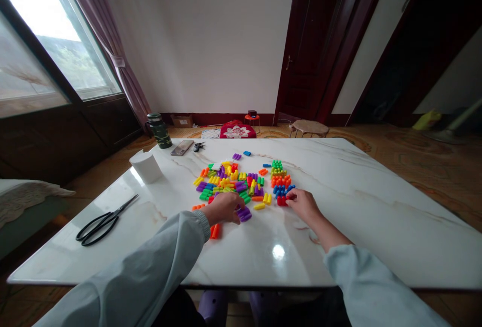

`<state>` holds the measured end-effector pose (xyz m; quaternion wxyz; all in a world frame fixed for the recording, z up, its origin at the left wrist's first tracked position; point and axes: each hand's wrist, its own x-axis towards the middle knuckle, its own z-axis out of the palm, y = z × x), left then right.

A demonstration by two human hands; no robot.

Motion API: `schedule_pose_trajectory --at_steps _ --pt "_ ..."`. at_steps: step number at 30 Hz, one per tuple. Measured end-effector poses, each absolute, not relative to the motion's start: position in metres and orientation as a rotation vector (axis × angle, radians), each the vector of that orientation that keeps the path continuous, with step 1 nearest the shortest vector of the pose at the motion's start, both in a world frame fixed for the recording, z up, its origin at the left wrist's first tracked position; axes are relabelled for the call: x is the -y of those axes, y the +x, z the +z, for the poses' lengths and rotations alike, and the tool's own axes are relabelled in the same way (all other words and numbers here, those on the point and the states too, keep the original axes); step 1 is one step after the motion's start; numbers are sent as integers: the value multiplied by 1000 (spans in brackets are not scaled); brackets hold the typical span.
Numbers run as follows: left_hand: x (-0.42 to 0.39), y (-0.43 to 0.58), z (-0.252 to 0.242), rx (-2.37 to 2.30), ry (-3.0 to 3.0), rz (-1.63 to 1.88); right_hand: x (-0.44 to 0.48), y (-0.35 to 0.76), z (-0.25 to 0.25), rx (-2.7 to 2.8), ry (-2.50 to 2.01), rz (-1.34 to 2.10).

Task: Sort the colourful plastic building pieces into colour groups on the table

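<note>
My left hand (225, 207) is at the near side of a loose pile of colourful plastic building blocks (226, 182). Its thumb and fingers close on a purple block (244, 214) at the pile's edge. My right hand (303, 204) pinches the right end of a red block (281, 201). That red block lies at the near end of stacked rows sorted by colour: blue blocks (282, 191), orange blocks (281, 181), olive-yellow blocks (278, 172) and green blocks (277, 165). Between the hands are a yellow block (259, 207) and an orange block (257, 198).
On the white marble-patterned table (376, 206) are black scissors (107, 222), a white paper roll (146, 167), a camouflage flask (159, 131), a phone (182, 147) and keys (199, 146). Orange blocks (215, 231) lie beside my left wrist. A round stool (309, 127) stands beyond the table.
</note>
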<state>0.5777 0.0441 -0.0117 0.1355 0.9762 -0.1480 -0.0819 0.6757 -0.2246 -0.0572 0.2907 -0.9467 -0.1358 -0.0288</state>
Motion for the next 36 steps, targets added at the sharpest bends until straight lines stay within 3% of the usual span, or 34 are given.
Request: schedule_pose_trajectory --at_steps 18,29,36 --pt "-43 578 -14 416 2822 -231 223 681 -72 335 -2548 -85" --pt "-66 593 -30 259 2861 5 229 673 -36 204 -2581 -198" --pt "-70 591 -40 334 3008 -155 196 660 -36 454 -2411 -139"
